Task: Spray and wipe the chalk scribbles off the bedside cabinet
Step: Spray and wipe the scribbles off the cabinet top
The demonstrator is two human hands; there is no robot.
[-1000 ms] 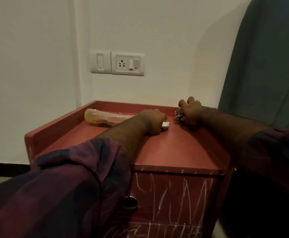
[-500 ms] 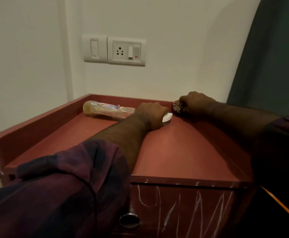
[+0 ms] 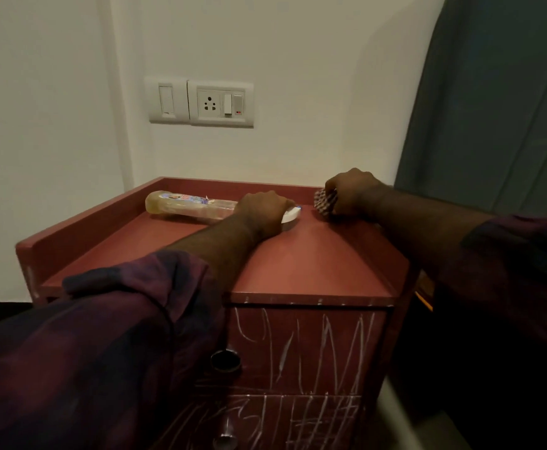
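Wearing a dark plum shirt, faintly checked; left sleeve (image 3: 109,336) and right sleeve (image 3: 525,254) bunched back at mid-forearm, left hand (image 3: 262,216) and right hand (image 3: 353,193) bare

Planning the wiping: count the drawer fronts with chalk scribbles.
2. The upper drawer front sits just under the cabinet top; the lower drawer front is beneath it, cut by the picture's bottom edge. More may lie lower, out of view.
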